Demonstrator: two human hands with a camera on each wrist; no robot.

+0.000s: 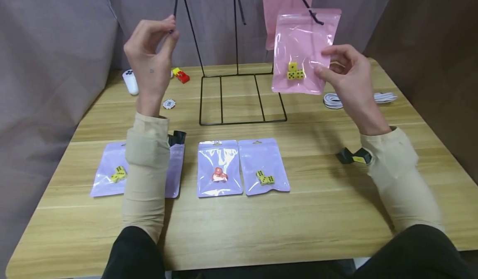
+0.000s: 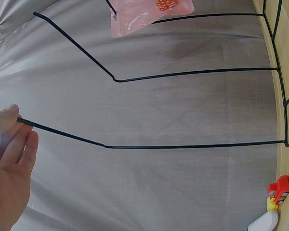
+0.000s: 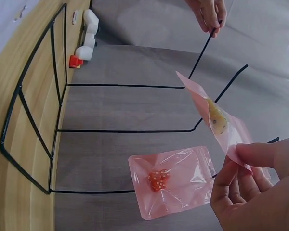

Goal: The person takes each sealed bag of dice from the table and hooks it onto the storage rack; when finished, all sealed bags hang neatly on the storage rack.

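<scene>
Left hand [image 1: 151, 59] pinches tip of far-left hook arm of black wire rack [image 1: 239, 98]; you steady a thin, springy rod. Right hand [image 1: 345, 77] pinches right edge of pink zip pouch [image 1: 304, 50], held up far right at rack hook. Pouch looks light, floppy, slick; yellow dice [image 1: 295, 71] weigh bottom. Grip near hang hole.

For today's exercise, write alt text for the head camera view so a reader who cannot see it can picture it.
The right hand holds a pink bag of yellow dice at a black wire rack; the left hand pinches a rack prong. Purple bags lie on the wooden table.
</scene>
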